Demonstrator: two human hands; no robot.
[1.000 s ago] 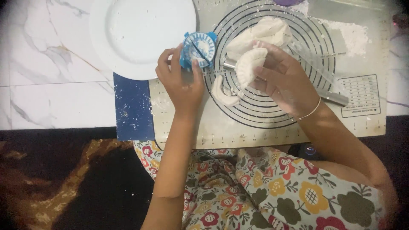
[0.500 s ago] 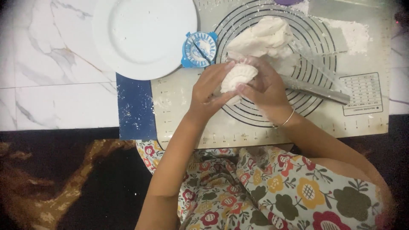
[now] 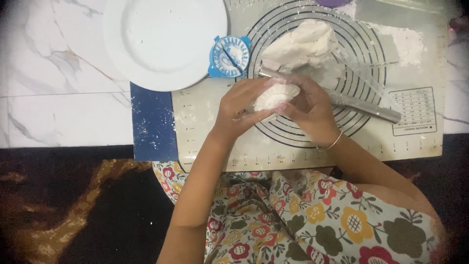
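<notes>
Head view, left hand (image 3: pixel 239 110) and right hand (image 3: pixel 310 110) together grasp a crimped dough dumpling (image 3: pixel 274 95) above the pastry mat (image 3: pixel 220 142), blue dumpling press (image 3: pixel 229 56) beside white plate (image 3: pixel 163 41), dough lump (image 3: pixel 303 44) behind, rolling pin (image 3: pixel 366 107) alongside

Bright, even overhead light, washing out the white plate (image 3: pixel 163 41) up and left of the fingers (image 3: pixel 244 100). Mild glare on the marble counter (image 3: pixel 58 98) far left of them. Soft, short shadows under the hands. Dim and murky below the fingers, toward the floor. Dark vignetting and blur at all 4 corners; slight softness throughout.
</notes>
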